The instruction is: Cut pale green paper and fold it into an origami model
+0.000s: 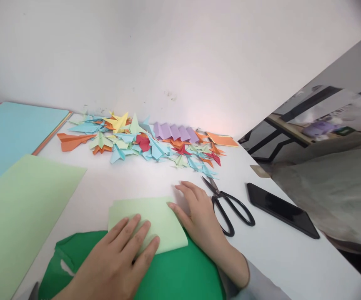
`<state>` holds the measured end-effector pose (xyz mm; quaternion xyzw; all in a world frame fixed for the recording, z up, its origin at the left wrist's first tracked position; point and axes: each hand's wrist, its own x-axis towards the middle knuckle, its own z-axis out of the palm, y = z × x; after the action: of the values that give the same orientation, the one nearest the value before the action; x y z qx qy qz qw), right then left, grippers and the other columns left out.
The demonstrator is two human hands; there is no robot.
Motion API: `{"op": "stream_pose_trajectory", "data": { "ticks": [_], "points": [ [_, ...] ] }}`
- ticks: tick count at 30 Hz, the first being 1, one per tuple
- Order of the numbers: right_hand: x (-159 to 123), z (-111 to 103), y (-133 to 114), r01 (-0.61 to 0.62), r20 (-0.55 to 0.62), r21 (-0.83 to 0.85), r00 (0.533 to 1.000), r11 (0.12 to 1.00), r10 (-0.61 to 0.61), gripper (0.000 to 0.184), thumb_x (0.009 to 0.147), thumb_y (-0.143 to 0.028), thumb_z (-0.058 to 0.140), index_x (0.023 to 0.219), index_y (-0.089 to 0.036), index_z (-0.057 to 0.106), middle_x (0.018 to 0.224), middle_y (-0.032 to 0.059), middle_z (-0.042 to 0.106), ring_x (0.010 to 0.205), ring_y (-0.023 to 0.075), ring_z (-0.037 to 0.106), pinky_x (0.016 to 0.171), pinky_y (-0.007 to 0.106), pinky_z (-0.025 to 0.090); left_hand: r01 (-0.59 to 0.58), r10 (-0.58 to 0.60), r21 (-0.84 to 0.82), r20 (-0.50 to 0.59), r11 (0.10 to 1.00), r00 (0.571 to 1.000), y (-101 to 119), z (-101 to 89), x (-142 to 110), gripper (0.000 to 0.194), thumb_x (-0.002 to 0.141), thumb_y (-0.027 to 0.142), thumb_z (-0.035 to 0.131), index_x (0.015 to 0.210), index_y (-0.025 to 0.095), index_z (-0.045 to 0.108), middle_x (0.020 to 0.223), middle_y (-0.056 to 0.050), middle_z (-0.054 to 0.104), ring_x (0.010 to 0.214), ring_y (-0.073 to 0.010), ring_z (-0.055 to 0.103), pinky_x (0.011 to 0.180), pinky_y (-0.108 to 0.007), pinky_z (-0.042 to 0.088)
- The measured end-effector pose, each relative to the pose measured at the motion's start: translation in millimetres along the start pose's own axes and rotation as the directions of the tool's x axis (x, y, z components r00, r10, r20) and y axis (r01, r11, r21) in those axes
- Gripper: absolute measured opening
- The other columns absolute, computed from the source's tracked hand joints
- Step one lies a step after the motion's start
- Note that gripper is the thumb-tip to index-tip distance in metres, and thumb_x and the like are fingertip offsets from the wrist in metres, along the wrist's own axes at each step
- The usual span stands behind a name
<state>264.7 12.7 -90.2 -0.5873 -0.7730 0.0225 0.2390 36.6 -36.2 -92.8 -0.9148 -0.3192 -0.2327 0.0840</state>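
Note:
A folded sheet of light green paper (158, 225) lies in front of me, its rounded fold on the right side. My left hand (121, 250) rests on its left part with the fingers stretched out and spread. At the upper right corner of the paper, the thumb of my right hand (197, 212) is at the edge, while the other fingers reach past it, apart. Under the paper's lower part is a dark green sheet (180, 275) with a torn spot at the left. Black-handled scissors (219, 193) lie just right of my right hand.
Folded paper planes and stars (155, 148) in several colours are heaped along the wall, beside pleated purple paper (176, 132). On the left are a stack of coloured sheets (18, 133) and a large light green sheet (21, 208). A black phone (282, 210) lies near the table's right edge.

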Motion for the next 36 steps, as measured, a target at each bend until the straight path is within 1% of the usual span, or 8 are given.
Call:
{"op": "stream_pose_trajectory", "data": {
  "ticks": [5,11,15,18,21,26,32,36],
  "points": [
    [-4.1,-2.5,1.0,0.113,-0.095,0.109,0.99,0.988,-0.102,0.019,0.089,-0.031,0.051,0.092,-0.02,0.065,0.105,0.0111,0.064,0.1,0.0254,0.057,0.084,0.044,0.047,-0.033,0.032,0.021,0.052,0.999,0.998,-4.2,-5.7,4.4,0.033,0.089,0.02,0.042,0.119,0.019,0.056,0.121,-0.01,0.061,0.12,-0.0297,0.046,0.094,-0.044,0.042],
    [-4.6,-4.7,-0.9,0.179,-0.086,0.133,0.982,0.975,-0.169,0.02,0.088,-0.025,0.051,0.1,-0.019,0.066,0.107,0.0105,0.066,0.098,0.0244,0.059,0.082,0.044,0.051,-0.059,0.058,0.013,0.064,0.998,0.996,-7.5,-9.0,7.3,0.032,0.089,0.022,0.042,0.116,0.017,0.058,0.116,-0.011,0.063,0.116,-0.0294,0.05,0.092,-0.043,0.042],
    [-6.9,-10.8,-5.7,0.246,-0.079,0.163,0.969,0.955,-0.236,0.019,0.087,-0.026,0.053,0.1,-0.02,0.067,0.11,0.0098,0.066,0.101,0.024,0.061,0.084,0.04,0.052,-0.017,0.017,0.002,0.024,1.0,1.0,-6.5,-7.4,6.4,0.029,0.088,0.021,0.045,0.113,0.018,0.059,0.116,-0.009,0.064,0.114,-0.0292,0.052,0.093,-0.043,0.041],
    [-15.7,-20.2,-12.9,0.219,-0.129,0.154,0.971,0.963,-0.201,0.023,0.087,-0.022,0.052,0.106,-0.02,0.065,0.112,0.0105,0.065,0.102,0.024,0.062,0.083,0.037,0.054,0.005,-0.005,-0.003,-0.005,1.0,1.0,-5.7,-5.0,5.7,0.027,0.088,0.021,0.046,0.112,0.019,0.059,0.114,-0.007,0.065,0.111,-0.0281,0.054,0.093,-0.042,0.041],
    [-24.9,-26.9,-20.0,0.275,-0.072,0.146,0.961,0.95,-0.267,0.028,0.085,-0.023,0.053,0.112,-0.02,0.063,0.118,0.0114,0.062,0.106,0.0258,0.06,0.087,0.037,0.053,0.026,-0.026,-0.003,-0.047,1.0,0.999,-5.1,-2.6,6.5,0.025,0.088,0.02,0.046,0.108,0.019,0.06,0.111,-0.006,0.066,0.108,-0.0269,0.057,0.092,-0.042,0.042],
    [-25.0,-21.4,-21.9,0.427,0.084,0.131,0.894,0.895,-0.44,0.043,0.084,-0.037,0.055,0.125,-0.022,0.056,0.128,0.0088,0.057,0.118,0.0285,0.053,0.096,0.04,0.048,0.051,-0.049,0.011,-0.098,0.999,0.994,-3.2,2.5,5.9,0.021,0.087,0.024,0.05,0.104,0.02,0.062,0.11,-0.005,0.066,0.105,-0.0274,0.058,0.093,-0.044,0.04],
    [-21.1,-10.5,-16.2,0.495,0.166,0.06,0.851,0.867,-0.498,0.061,0.083,-0.044,0.055,0.136,-0.016,0.043,0.142,0.0131,0.04,0.129,0.0325,0.039,0.098,0.044,0.045,0.055,-0.051,0.036,-0.093,0.998,0.994,-3.7,7.3,3.3,0.02,0.087,0.021,0.051,0.103,0.018,0.062,0.11,-0.006,0.065,0.107,-0.0262,0.056,0.096,-0.046,0.037],
    [-23.2,-10.0,-15.1,0.494,0.193,0.022,0.851,0.869,-0.488,0.064,0.084,-0.044,0.053,0.14,-0.017,0.037,0.147,0.0132,0.031,0.13,0.0338,0.037,0.099,0.046,0.044,0.084,-0.08,0.029,-0.113,0.996,0.99,-3.6,7.7,4.3,0.016,0.087,0.021,0.052,0.098,0.02,0.063,0.106,-0.003,0.066,0.105,-0.0245,0.056,0.104,-0.052,0.027]
  ]
}}
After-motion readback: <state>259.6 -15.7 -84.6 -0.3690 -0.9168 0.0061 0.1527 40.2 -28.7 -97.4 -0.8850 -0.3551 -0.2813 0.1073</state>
